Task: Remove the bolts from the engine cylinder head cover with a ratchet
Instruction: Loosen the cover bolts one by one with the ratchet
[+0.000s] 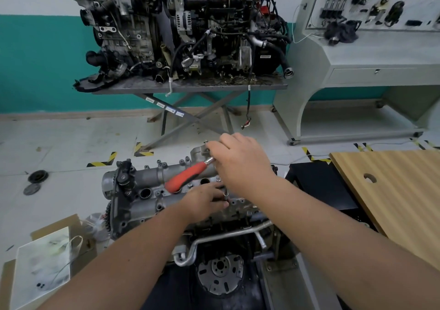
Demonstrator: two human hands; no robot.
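The cylinder head cover (pixel 166 186) is seen in the middle of the scene, its long axis running left to right across the engine. The ratchet (pixel 188 175) is laid slantwise above it, the red handle pointing near-left and the metal head end far-right, under the right hand (pixel 240 162). That end is covered by the right hand, whose fingers are curled down around it; the exact grip is hidden. The left hand (pixel 204 202) is placed nearer, just right of the handle's free end, and a slim upright metal extension (pixel 226 194) is pinched between its fingers, its lower end apparently set on a bolt in the cover's near edge, though the bolt itself cannot be made out. The extension stands near and slightly left of the ratchet's head, so the head is judged to need bringing down onto its top.
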